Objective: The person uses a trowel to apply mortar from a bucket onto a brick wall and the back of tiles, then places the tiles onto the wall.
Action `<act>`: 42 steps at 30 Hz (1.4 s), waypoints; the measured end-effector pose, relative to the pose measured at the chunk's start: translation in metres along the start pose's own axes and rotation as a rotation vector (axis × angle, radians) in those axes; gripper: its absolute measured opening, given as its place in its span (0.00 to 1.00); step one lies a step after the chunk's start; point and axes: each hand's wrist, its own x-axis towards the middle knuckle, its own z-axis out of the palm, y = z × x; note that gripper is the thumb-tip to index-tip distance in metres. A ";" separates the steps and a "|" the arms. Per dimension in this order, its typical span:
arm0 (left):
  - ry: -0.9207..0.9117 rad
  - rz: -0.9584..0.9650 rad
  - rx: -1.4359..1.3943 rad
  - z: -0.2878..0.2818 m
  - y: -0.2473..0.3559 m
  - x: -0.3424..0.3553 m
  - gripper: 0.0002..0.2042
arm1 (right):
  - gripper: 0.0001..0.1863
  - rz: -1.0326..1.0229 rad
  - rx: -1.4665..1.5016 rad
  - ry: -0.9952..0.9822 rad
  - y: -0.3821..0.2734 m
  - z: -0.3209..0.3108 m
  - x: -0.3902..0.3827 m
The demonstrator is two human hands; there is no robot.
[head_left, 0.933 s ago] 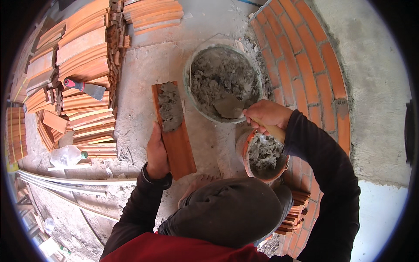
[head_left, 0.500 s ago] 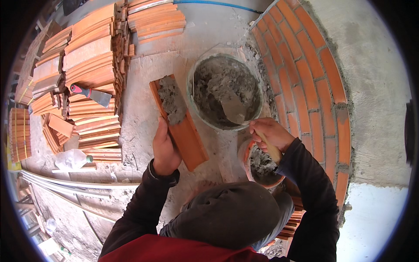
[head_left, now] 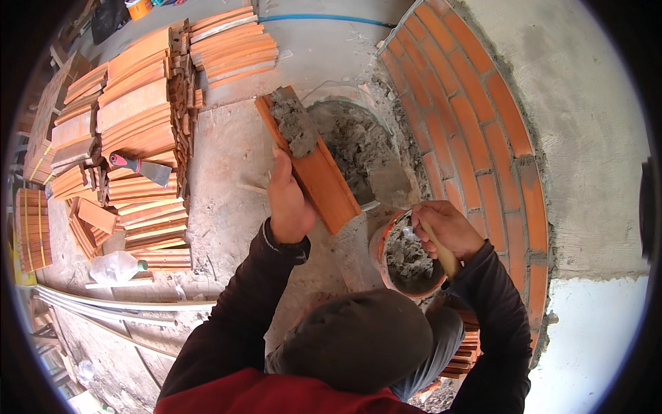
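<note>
My left hand [head_left: 291,203] grips a long orange brick tile [head_left: 329,192] by its left edge, holding it tilted. A thick patch of grey mortar [head_left: 296,127] covers the tile's far end. Closed round the wooden handle of a trowel [head_left: 391,186] is my right hand [head_left: 452,231]. The trowel's grey-coated blade lies at the near right side of a round tub of mortar [head_left: 355,134]. The tile overlaps the tub's left side and hides part of it. Just below my right hand is a smaller orange bucket [head_left: 378,255] with more mortar inside.
On the right rises a wall faced with orange brick tiles [head_left: 476,138]. Stacks of tiles [head_left: 138,103] fill the left, with a red-handled scraper [head_left: 153,171] on top. Nearer are a clear plastic bottle [head_left: 114,268] and long white pipes [head_left: 124,303].
My left hand has carried the tile rightward and farther away, over the tub's left side. My right hand has shifted slightly right and nearer, still with the trowel. The view has shifted a little.
</note>
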 end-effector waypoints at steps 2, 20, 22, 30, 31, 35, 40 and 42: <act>-0.014 0.000 -0.013 -0.001 0.002 -0.004 0.25 | 0.13 0.002 0.054 0.047 0.007 0.000 0.000; -0.101 -0.033 -0.081 0.024 -0.025 0.017 0.26 | 0.10 -0.177 -0.232 0.105 -0.007 0.038 -0.077; -0.138 -0.021 -0.107 0.028 -0.030 0.017 0.27 | 0.10 -0.194 -0.397 0.112 -0.018 0.044 -0.085; -0.172 0.022 -0.172 0.029 -0.038 0.012 0.28 | 0.17 -0.515 -0.705 0.242 0.003 0.052 -0.086; -0.187 0.021 -0.180 0.028 -0.039 0.012 0.28 | 0.18 -0.503 -0.717 0.225 0.005 0.051 -0.084; -0.218 0.041 -0.190 0.028 -0.040 0.014 0.28 | 0.21 -0.507 -0.675 0.257 0.008 0.061 -0.088; -0.236 0.049 -0.206 0.030 -0.044 0.016 0.28 | 0.21 -0.590 -0.778 0.343 0.013 0.068 -0.089; -0.226 0.034 -0.206 0.031 -0.044 0.014 0.28 | 0.21 -0.582 -0.776 0.351 0.014 0.069 -0.092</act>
